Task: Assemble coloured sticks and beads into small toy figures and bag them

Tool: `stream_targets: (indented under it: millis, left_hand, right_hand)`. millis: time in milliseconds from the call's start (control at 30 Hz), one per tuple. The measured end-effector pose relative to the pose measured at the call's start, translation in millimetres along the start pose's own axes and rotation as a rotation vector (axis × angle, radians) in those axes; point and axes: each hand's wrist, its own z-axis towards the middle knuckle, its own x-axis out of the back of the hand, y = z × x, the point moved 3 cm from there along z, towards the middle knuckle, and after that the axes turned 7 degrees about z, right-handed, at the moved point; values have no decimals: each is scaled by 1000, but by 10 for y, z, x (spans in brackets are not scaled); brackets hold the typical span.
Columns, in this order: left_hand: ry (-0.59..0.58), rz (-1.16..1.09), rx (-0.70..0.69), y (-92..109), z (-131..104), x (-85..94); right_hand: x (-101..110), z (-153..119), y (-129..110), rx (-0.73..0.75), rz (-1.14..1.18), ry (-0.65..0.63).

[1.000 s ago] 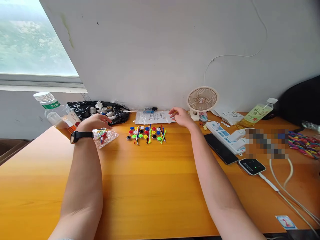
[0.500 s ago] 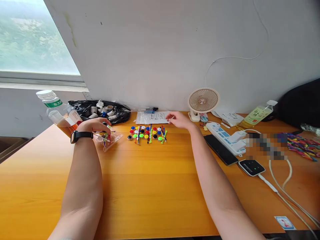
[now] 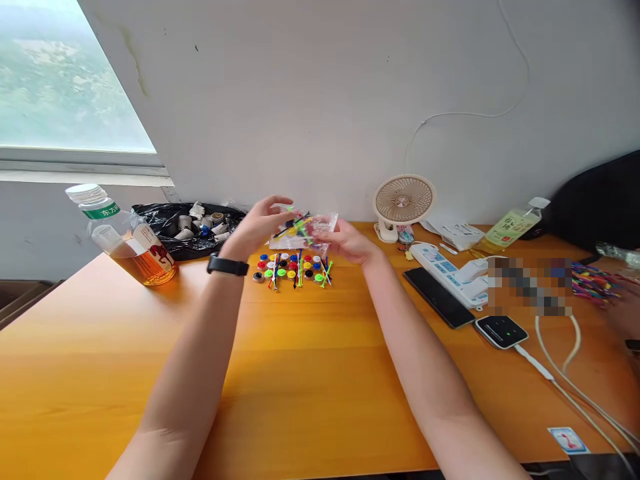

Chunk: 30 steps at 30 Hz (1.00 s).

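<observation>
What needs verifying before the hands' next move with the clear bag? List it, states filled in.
1. Right hand gripping the clear bag: ok.
2. Left hand gripping the bag or the coloured sticks there: cannot tell, blurred.
3. Bag's mouth open: cannot tell.
4. Coloured discs spread out on the table, not heaped: ok.
5. Amber-drink bottle capped and apart from the left arm: ok.
6. Phone apart from the right arm: ok.
</observation>
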Motion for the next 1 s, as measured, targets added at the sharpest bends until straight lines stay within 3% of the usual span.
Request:
stream_targets:
  millis: [67,133,200,467,600,800,1000]
  left_hand:
    - [-28,-132,98,-61,43,-314]
    - [-169,-240,188,-148,60,-579]
    - [-274,-312,173,-221,75,-752]
    - [-233,-190,119,-428,111,-995]
    - [-203,-34,121,-393,62,-1070]
    - [-121,206,-120,-216,11,-1154]
    - [-58,46,-158,-131,-17,-1275]
  right_hand:
    - [251,-41,-62,38,11,85]
    - [506,-105,-98,19,8,144]
    - [731,-174,-95,-36,-44,192]
    - [1287,-406,88,-180,-210,347]
    - [1445,-511,136,-283,-397,335]
    - [1518,-537,127,-307,-646,412]
    - [1407,-494,100,-332,-525,352]
